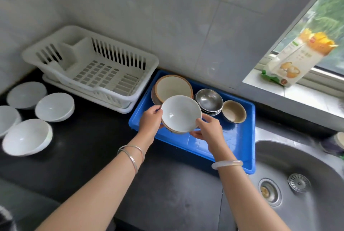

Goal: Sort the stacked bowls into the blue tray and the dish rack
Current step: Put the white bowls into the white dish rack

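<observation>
Both hands hold a shallow white bowl with a brown rim [181,113] above the blue tray [240,143]. My left hand [151,119] grips its left edge and my right hand [208,131] its lower right edge. Inside the tray sit a large brown-rimmed bowl stack [173,85], a stack of steel bowls [209,101] and a small tan bowl [234,111]. The white dish rack [89,63] stands empty to the left of the tray. Several white bowls [55,106] rest on the black counter at the far left.
A steel sink [297,184] with a drain strainer lies at the lower right. A carton [296,59] stands on the window sill at the upper right. Tiled wall runs behind the rack and tray. The black counter [89,156] stretches in front.
</observation>
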Demonstrator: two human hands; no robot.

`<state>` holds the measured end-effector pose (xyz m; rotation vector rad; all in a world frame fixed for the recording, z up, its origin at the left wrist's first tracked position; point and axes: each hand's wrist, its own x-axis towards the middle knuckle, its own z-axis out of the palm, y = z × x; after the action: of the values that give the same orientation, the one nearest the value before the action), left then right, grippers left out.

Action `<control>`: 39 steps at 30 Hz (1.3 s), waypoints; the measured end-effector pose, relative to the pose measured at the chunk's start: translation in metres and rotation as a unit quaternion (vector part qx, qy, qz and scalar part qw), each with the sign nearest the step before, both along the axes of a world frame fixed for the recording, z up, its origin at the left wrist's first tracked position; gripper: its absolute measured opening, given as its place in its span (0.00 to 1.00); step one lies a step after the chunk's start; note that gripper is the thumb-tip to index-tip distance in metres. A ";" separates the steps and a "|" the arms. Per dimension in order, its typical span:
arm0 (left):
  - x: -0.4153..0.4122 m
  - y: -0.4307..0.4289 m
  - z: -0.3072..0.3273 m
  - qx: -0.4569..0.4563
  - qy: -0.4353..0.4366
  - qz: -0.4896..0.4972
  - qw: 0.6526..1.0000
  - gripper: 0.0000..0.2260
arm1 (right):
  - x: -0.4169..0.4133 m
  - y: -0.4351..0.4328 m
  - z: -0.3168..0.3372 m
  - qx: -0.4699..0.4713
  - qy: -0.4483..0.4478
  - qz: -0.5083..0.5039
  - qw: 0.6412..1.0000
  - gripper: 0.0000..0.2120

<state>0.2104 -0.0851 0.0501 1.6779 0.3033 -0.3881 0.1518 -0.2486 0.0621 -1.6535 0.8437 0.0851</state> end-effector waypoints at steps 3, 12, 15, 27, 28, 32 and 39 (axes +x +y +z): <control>0.012 0.016 0.008 -0.008 -0.007 0.037 0.999 0.13 | 0.019 0.014 0.008 -0.009 -0.011 0.030 0.999 0.18; 0.076 0.092 0.039 -0.060 -0.030 0.122 0.990 0.11 | 0.113 0.076 0.038 -0.051 -0.063 0.090 0.993 0.18; 0.101 0.113 0.044 -0.015 -0.069 0.111 0.991 0.08 | 0.149 0.093 0.048 -0.052 -0.078 0.115 0.989 0.11; 0.214 0.197 0.022 -0.050 -0.016 0.166 0.985 0.14 | 0.281 0.184 0.007 -0.021 -0.047 0.192 0.980 0.11; 0.224 0.204 0.018 -0.051 -0.011 0.170 0.984 0.14 | 0.294 0.192 0.001 -0.025 -0.043 0.196 0.979 0.11; 0.263 0.228 -0.002 -0.055 0.009 0.171 0.984 0.16 | 0.338 0.222 -0.018 -0.030 -0.029 0.204 0.978 0.08; 0.301 0.240 -0.040 -0.082 0.051 0.207 0.974 0.20 | 0.374 0.252 -0.042 -0.066 0.008 0.246 0.967 0.10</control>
<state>0.5111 0.1553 0.0105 1.3921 0.6657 -0.1811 0.5254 0.0031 0.0203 -1.9601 0.4401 0.3933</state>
